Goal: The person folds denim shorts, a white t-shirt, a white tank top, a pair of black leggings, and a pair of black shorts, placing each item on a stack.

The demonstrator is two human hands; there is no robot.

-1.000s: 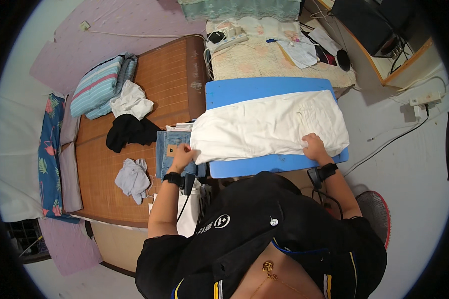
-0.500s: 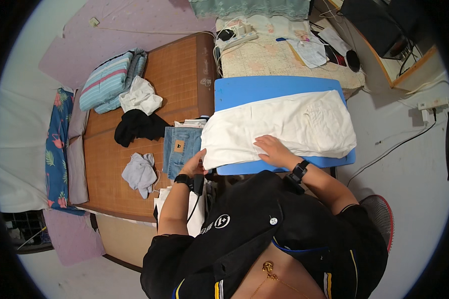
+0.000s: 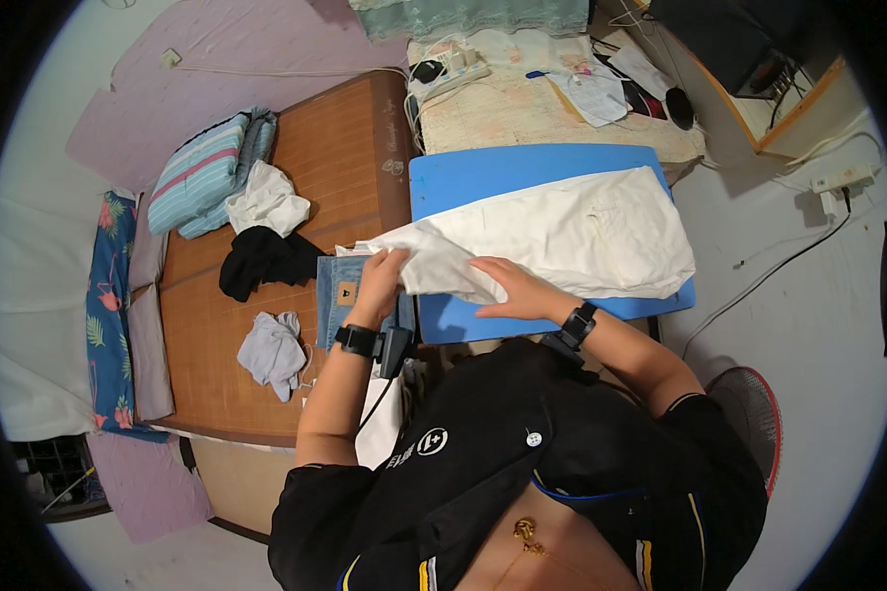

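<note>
White cloth garment (image 3: 591, 231), one end raised above a smooth blue board (image 3: 552, 320)

Nearest is a black short-sleeved shirt (image 3: 522, 394) with a round pale button, on the near side of the blue board. To the board's near right stands a round dark mesh disc (image 3: 744, 419) with a red rim. Both wrists wear black straps.

The left hand (image 3: 376, 286), at the board's left edge, pinches the garment's end between thumb and fingers, drawing that cloth into soft diagonal creases. The right hand (image 3: 522, 293), above the board's near side, has its fingers extended against the cloth and its thumb spread apart. The garment, soft, matte and folded into a long strip, lies across the board, its thicker seamed end toward the board's right.

Just left of the board, blue denim jeans (image 3: 333, 315) with a tan patch lie folded on a brown slatted mat (image 3: 197, 364). Farther left of it are a crumpled light-grey cloth (image 3: 271, 353), a limp black cloth (image 3: 264, 264), a rumpled white cloth (image 3: 268, 202) and a puffy striped blue quilt (image 3: 199, 172).

Beyond the board spreads a textured cream cover (image 3: 508, 113) bearing flat white papers (image 3: 593, 98).
</note>
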